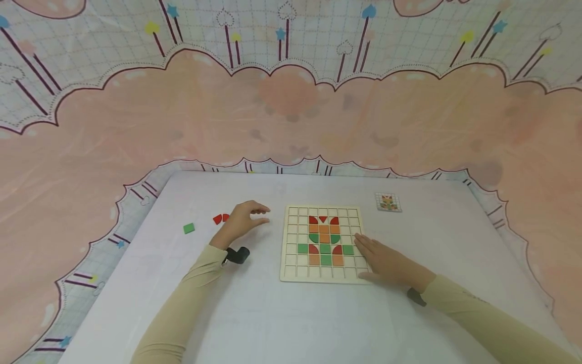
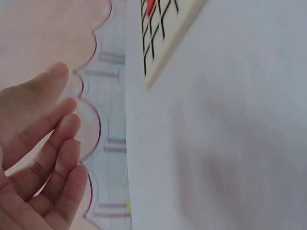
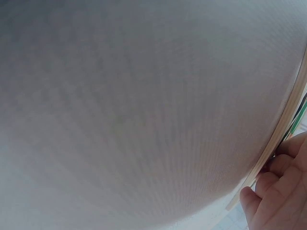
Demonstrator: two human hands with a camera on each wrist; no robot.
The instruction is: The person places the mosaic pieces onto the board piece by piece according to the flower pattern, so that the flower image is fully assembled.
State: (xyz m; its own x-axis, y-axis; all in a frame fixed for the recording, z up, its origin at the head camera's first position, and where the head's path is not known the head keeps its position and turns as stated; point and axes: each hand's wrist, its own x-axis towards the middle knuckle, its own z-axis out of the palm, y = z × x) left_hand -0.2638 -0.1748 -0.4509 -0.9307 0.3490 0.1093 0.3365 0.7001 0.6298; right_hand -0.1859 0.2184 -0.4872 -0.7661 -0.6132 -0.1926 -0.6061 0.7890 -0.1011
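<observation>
A square wooden grid board [image 1: 294, 273] lies on the white table, with red, orange and green pieces set in its middle like a flower. My right hand [image 1: 386, 260] rests along the board's right edge, fingers extended over the rim and thumb near the lower corner; the right wrist view shows the fingers [image 3: 280, 167] at the wooden edge. To the left of the board hovers my left hand [image 1: 243, 220], thumb and fingers apart, holding nothing. In the left wrist view its fingers [image 2: 67, 163] are loosely bent, with the board's corner beyond.
Two red pieces [image 1: 217, 219] lie by the left wrist, one partly hidden behind it. A green square tile [image 1: 188, 228] sits farther left. At the back right lies a small pattern card [image 1: 388, 202] with a similar flower picture. A patterned cloth [image 1: 291, 121] hangs behind the table.
</observation>
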